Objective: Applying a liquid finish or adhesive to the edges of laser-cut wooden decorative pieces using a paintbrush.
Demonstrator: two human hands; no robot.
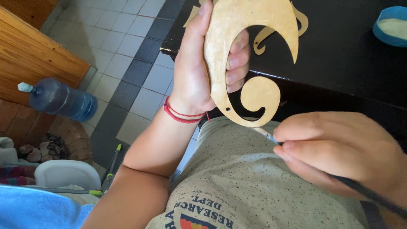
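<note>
My left hand (199,68) grips a flat, tan wooden cut-out (237,51) with a curled hook shape, holding it upright above my lap. A red string bracelet sits on that wrist. My right hand (339,148) pinches a thin dark-handled paintbrush (369,193). The brush tip (263,132) touches the lower edge of the cut-out's curl.
A black table (339,55) lies ahead with another tan cut-out (271,36) and a blue bowl (392,25) of pale stuff. A blue water jug (63,99) lies on the tiled floor at left, near wooden furniture and a white chair (65,174).
</note>
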